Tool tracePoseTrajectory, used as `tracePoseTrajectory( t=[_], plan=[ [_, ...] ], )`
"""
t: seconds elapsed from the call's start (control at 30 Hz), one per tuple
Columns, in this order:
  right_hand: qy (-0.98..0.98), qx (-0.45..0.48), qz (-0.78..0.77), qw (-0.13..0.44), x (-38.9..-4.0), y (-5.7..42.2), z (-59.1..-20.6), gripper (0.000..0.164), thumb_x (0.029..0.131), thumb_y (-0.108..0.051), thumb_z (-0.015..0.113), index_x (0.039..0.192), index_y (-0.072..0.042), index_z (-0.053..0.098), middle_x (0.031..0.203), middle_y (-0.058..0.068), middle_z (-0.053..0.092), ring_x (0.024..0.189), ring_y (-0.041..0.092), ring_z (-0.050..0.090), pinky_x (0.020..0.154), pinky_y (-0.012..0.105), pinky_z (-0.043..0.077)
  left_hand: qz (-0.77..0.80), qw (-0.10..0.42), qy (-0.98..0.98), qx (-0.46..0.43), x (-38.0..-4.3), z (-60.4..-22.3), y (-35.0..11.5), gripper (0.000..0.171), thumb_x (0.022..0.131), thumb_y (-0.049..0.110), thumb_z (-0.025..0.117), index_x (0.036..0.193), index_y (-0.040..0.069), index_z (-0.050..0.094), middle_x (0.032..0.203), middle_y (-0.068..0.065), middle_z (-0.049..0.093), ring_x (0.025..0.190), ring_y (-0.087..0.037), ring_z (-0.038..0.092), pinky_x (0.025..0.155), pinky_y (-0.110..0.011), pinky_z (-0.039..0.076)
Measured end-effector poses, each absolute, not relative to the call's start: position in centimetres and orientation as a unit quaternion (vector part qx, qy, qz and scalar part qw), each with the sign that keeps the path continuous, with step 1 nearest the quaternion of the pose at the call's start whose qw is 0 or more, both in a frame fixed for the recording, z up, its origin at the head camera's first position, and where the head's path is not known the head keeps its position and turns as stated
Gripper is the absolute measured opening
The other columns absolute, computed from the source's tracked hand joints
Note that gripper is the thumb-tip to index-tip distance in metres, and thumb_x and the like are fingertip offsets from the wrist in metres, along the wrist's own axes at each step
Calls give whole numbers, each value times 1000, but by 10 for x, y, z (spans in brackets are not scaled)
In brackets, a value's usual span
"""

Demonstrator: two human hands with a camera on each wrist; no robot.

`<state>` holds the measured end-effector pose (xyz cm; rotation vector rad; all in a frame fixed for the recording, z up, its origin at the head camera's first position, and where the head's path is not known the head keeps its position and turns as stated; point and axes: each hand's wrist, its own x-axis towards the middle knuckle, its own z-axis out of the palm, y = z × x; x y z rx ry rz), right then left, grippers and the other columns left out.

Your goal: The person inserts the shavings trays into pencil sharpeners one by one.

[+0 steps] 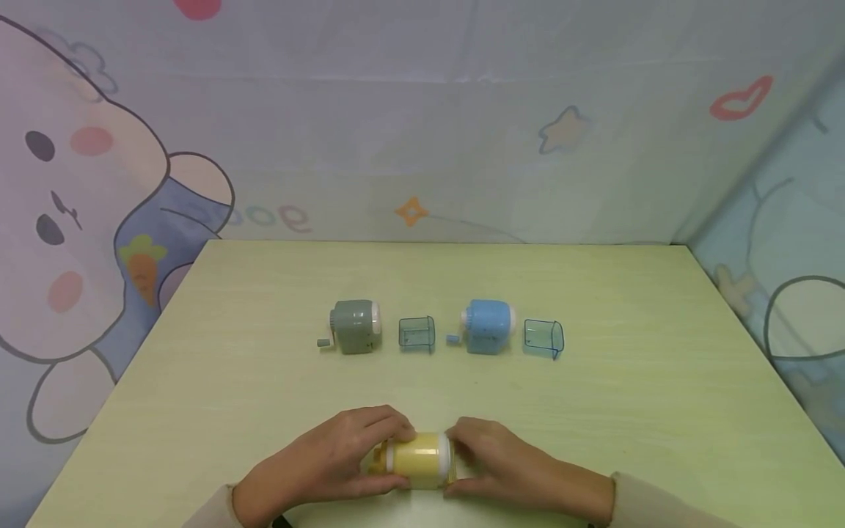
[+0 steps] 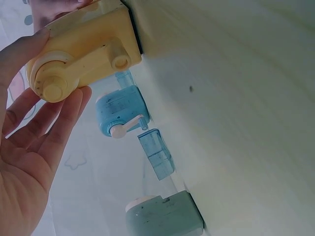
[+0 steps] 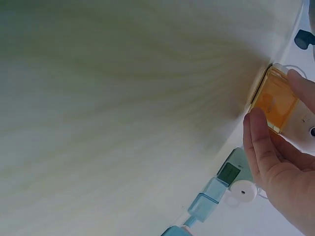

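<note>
Both hands are on a yellow crank pencil sharpener that stands on the table near its front edge. My left hand grips the crank end, fingers behind and thumb in front. In the left wrist view the yellow crank lies across the sharpener's end face. At the opposite end, my right hand holds the translucent amber drawer between thumb and fingers by its sides. The drawer sits in the sharpener's lower part, below the white round end.
Farther back stand a grey-green crank sharpener and a blue one. A clear bluish drawer lies right of the green sharpener, and another clear drawer right of the blue one. A printed cloth hangs behind the table.
</note>
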<state>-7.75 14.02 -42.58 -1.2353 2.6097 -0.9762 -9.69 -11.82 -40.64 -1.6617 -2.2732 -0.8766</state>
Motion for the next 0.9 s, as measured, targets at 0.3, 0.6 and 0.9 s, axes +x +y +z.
tracePoseTrajectory(
  t=[0.3, 0.6, 0.9],
  plan=[
    [855, -404, -322, 44, -79, 138, -428, 37, 74, -38, 75, 96, -15, 55, 76, -9, 46, 68, 3, 43, 59, 13, 40, -299, 95, -767, -560, -96, -407, -119, 39, 81, 35, 69, 108, 12, 52, 107, 6, 52, 95, 0, 47, 77, -16, 44],
    [853, -401, -332, 48, -79, 136, -429, 37, 73, -36, 76, 94, -16, 55, 76, -9, 47, 69, 3, 45, 59, 13, 40, -295, 101, -767, -561, -96, -407, -119, 39, 80, 34, 70, 107, 12, 53, 108, 7, 51, 95, 0, 47, 77, -15, 44],
    [855, -392, -336, 54, -80, 133, -427, 37, 71, -35, 78, 93, -16, 56, 75, -10, 47, 67, 2, 45, 58, 13, 40, -298, 98, -769, -556, -96, -407, -119, 39, 80, 35, 70, 107, 13, 53, 108, 7, 52, 96, 0, 47, 78, -16, 44]
  ],
)
